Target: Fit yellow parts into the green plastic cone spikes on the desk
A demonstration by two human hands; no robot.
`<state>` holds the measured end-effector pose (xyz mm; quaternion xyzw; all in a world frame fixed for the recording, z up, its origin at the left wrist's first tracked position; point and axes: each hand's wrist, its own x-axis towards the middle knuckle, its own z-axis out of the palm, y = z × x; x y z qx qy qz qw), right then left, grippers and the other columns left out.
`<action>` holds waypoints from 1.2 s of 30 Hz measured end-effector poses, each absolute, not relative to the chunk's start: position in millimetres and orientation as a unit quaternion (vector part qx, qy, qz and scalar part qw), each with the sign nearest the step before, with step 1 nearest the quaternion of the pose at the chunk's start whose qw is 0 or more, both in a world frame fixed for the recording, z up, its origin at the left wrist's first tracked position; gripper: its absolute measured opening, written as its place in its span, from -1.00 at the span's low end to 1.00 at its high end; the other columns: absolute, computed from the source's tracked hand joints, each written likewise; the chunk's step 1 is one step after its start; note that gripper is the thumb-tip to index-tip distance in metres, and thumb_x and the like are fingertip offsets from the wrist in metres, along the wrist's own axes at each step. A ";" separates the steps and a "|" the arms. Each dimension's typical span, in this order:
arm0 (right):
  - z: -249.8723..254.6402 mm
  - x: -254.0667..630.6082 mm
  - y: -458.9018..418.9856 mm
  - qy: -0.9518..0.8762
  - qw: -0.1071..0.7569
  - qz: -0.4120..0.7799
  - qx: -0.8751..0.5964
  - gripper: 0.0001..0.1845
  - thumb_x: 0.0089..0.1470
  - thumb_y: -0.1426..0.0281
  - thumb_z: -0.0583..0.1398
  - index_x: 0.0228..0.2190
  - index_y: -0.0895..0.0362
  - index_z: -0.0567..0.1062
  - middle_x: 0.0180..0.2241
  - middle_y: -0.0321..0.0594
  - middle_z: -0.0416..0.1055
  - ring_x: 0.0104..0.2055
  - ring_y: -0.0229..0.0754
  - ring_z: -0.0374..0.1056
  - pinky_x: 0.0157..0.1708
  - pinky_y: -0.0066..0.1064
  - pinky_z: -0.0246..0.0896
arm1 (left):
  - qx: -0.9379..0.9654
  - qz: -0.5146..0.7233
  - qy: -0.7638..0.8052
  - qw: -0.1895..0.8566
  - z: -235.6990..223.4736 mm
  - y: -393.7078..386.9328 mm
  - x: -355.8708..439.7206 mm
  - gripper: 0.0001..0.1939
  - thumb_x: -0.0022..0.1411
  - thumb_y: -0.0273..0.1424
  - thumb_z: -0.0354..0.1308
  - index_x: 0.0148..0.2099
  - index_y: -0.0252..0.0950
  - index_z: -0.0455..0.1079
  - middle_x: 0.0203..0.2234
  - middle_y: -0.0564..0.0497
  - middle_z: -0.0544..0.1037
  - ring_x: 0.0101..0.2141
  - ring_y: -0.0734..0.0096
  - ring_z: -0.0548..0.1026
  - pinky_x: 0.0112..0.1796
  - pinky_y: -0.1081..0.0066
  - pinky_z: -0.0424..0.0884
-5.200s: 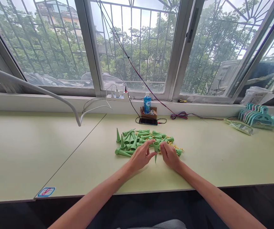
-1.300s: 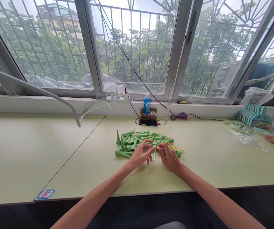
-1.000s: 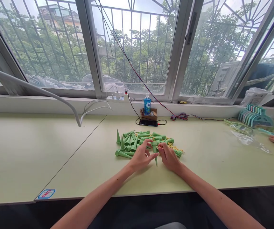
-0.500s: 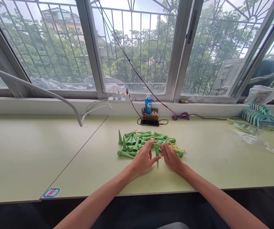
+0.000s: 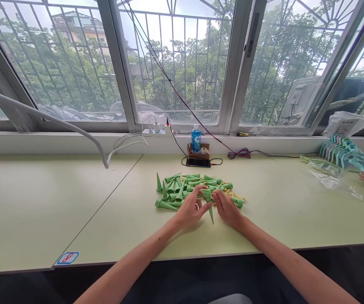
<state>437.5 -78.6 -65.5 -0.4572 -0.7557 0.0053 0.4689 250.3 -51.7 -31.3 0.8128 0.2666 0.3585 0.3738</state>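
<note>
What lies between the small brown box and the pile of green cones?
In the head view, a black phone and thin cable, then a strip of tabletop, lie between the brown box and green cones.

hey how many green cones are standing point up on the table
2, at the left end of the pile: a rear cone and, slightly right, a front cone. Others may be hidden.

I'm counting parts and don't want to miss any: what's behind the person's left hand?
Beyond the left hand lies part of the pile of green cones. What the hand covers cannot be seen, so more may lie there.
</note>
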 end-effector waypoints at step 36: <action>-65.3 437.4 -79.0 -0.768 0.469 -0.015 -0.436 -0.71 0.36 0.39 -0.10 -0.44 0.08 0.18 -0.58 -0.37 0.16 -0.58 -0.29 0.06 -0.51 -0.45 -0.02 | 0.849 0.359 0.249 0.298 -35.4 -47.1 247.4 -0.57 0.29 -0.36 0.07 0.18 -0.20 0.12 -0.49 0.12 0.44 -0.63 0.60 0.31 -0.52 0.54 0.34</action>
